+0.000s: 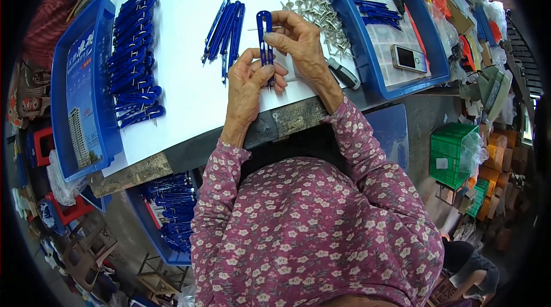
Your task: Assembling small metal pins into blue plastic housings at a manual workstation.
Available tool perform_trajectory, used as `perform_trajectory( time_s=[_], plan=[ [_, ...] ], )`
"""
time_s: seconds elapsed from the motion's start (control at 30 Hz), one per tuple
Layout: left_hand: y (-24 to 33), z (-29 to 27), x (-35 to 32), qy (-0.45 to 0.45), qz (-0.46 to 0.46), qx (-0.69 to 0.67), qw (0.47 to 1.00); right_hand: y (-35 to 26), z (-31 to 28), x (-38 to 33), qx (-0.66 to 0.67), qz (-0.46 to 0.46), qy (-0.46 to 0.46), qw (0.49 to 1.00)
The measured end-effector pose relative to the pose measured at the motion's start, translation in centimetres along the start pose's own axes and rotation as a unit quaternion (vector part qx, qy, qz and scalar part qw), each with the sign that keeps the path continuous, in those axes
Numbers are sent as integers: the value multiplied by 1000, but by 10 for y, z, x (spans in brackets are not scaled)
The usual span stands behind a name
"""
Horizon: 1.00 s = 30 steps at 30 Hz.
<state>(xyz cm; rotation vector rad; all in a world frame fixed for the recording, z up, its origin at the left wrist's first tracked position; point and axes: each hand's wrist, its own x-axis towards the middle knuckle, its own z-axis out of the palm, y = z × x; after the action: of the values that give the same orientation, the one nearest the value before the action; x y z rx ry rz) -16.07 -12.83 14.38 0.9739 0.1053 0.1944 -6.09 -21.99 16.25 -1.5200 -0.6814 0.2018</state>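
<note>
Above the near edge of the table, I hold a dark blue slotted strip [264,22] upright, its rounded end away from me. My left hand [248,86] pinches its lower part between thumb and fingers. At the upper part, my right hand [298,43] is closed, thumb against the slot. A thin silver pin [253,29] sticks out to the left there; its other end is hidden by the right fingers. Left of the hands lies a small bunch of similar blue strips [225,28]. A heap of silver flat-headed pins [313,5] spreads behind my right hand.
Many blue strips [133,54] lie in a row beside the left blue tray [106,134]. The right blue tray [376,86] holds a phone [408,58] and more strips. A grey-black tool [343,73] lies by my right wrist. Below the table stands a filled blue bin [178,258].
</note>
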Motion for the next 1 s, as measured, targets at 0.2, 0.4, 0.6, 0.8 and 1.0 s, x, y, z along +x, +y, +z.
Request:
perform_trajectory(
  time_s=[0.2, 0.4, 0.6, 0.8, 1.0],
  plan=[
    [-1, -1, 0, -11, -7, 22, 1000, 3, -2, 2, -47, -12, -15, 999],
    [0, -3, -1, -11, -1, 6, 1000, -3, 1, -7, 16, 106, -41, 993],
    [-2, -2, 0, 7, 10, 0, 1000, 2, 5, -5, 49, -11, 0, 999],
    [0, -1, -1, -12, -10, 12, 1000, 1, 3, 0, 4, 51, -16, 999],
    [-2, -3, -1, -12, -12, 14, 1000, 7, -2, -1, 16, 106, -26, 994]
  ],
)
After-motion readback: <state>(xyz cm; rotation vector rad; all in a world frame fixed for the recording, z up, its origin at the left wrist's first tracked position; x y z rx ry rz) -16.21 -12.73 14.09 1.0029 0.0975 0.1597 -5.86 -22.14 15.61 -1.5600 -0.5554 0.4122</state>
